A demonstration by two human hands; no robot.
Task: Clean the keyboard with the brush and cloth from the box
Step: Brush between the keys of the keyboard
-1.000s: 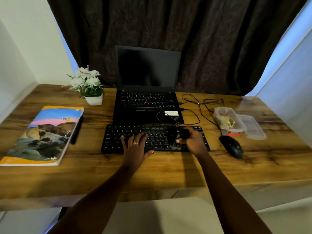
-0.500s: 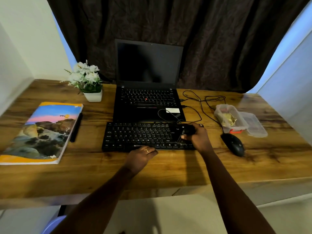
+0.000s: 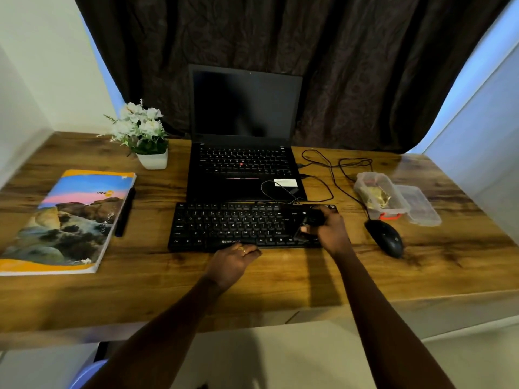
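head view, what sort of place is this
Probably a home study or desk nook: a wooden desk with an open laptop, a separate keyboard and mouse, and a dark curtain behind.

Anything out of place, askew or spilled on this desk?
Nothing looks spilled or damaged. One oddity: a black cable loops across the palm rest of the laptop instead of lying on the desk. The box stands open with its lid beside it, which fits the task.
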